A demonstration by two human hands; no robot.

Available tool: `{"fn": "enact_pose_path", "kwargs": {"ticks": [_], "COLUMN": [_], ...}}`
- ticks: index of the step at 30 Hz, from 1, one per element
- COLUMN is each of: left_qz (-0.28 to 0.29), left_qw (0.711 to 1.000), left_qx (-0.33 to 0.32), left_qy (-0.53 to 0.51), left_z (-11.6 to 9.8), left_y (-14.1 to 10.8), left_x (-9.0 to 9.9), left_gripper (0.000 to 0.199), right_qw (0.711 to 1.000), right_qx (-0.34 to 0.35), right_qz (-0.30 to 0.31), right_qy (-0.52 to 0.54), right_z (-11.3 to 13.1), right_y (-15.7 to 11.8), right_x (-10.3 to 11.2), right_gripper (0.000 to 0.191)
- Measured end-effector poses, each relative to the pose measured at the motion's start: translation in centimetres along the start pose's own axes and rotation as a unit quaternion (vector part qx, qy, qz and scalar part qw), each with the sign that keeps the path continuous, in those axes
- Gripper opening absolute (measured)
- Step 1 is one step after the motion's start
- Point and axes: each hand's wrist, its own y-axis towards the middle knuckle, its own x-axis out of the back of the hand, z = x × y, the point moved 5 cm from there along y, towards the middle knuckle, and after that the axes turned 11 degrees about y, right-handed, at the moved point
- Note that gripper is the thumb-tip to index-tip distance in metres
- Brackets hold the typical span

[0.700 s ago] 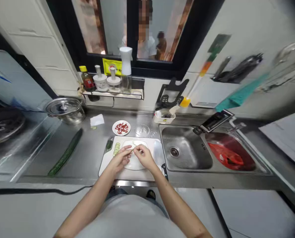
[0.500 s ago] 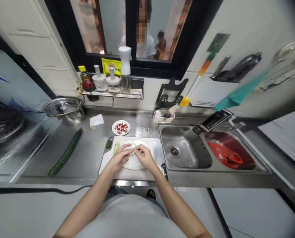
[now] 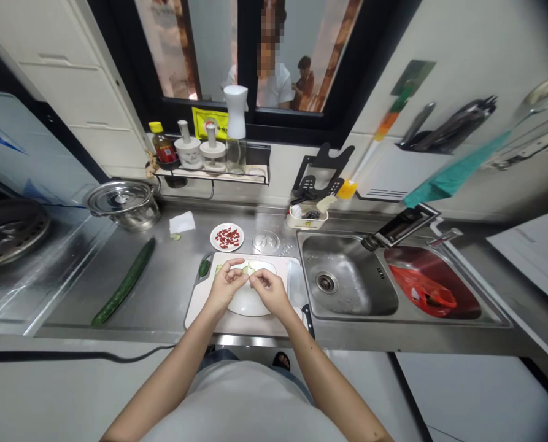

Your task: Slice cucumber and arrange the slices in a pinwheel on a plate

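Note:
My left hand (image 3: pixel 226 287) and my right hand (image 3: pixel 272 292) meet over a white plate (image 3: pixel 250 308), thumbs and fingers pinched around a thin cucumber slice (image 3: pixel 248 269). Fingertips hide part of it, and I cannot tell whether some of the green there lies on the plate. The plate rests on a pale cutting board (image 3: pixel 197 314). At the board's left edge is a dark green cucumber piece (image 3: pixel 204 267); more slices beside it are mostly covered by my left hand. A knife (image 3: pixel 307 320) with a black handle lies along the right side of the board.
A whole cucumber (image 3: pixel 125 282) lies on the steel counter at left, near a lidded pot (image 3: pixel 124 205). Behind the board sits a small plate (image 3: pixel 214 243) of red bits. To the right is a double sink (image 3: pixel 347 307) holding a red bag (image 3: pixel 423 291).
My left hand has turned and its fingers have closed in, meeting my right hand at the slice. The slices at the board's left are now more covered.

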Motion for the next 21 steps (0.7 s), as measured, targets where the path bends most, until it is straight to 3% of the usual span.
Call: {"fn": "enact_pose_path", "kwargs": {"ticks": [6, 14, 17, 21], "left_qz": [-0.006, -0.015, -0.029, -0.062], "left_qw": [0.998, 0.999, 0.999, 0.998], "left_qx": [-0.058, -0.026, -0.009, -0.003], "left_qy": [0.003, -0.027, -0.035, -0.014], "left_z": [-0.1, 1.6, 2.7, 4.0], "left_y": [0.2, 1.0, 1.6, 2.5], "left_x": [-0.5, -0.7, -0.8, -0.8], "left_gripper": [0.047, 0.046, 0.041, 0.033], "right_qw": [0.997, 0.991, 0.995, 0.997], "right_qx": [-0.041, -0.087, -0.074, -0.029], "right_qz": [-0.009, -0.008, -0.021, -0.03], "right_qy": [0.059, 0.096, 0.059, -0.068], "right_z": [-0.1, -1.5, -2.3, -3.1], "right_y": [0.3, 0.4, 0.8, 1.6], "right_x": [-0.2, 0.0, 0.6, 1.9], "right_gripper": [0.019, 0.024, 0.023, 0.021]}}
